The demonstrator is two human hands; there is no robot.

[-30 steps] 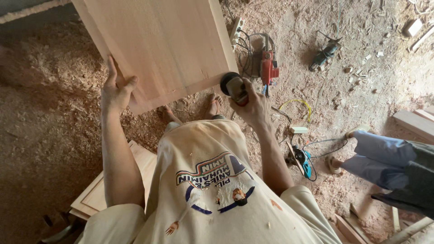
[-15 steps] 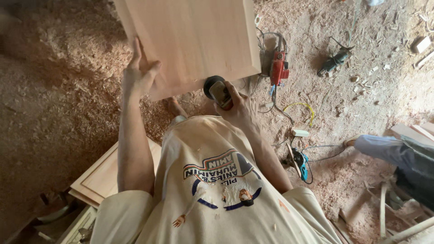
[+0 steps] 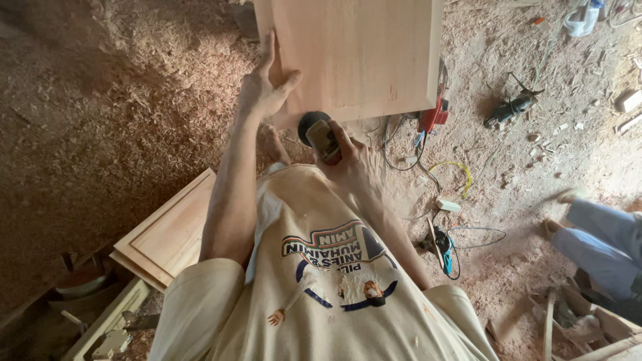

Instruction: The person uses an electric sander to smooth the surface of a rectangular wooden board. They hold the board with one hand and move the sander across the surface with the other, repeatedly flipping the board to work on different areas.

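Wood, pale and stiff: the panel [image 3: 354,53] stands on edge before me, light enough to tilt yet awkward. My left hand [image 3: 264,87] lies flat, fingers spread, on its lower left corner; my right hand [image 3: 351,164] wraps a dark sander [image 3: 319,134] under its bottom edge. Sawdust floor [image 3: 100,100] lies left of it.

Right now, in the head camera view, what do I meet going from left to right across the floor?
Stacked pale wooden door panels → left hand → small round sander → red power tool → black power tool → another person's blue trouser legs.
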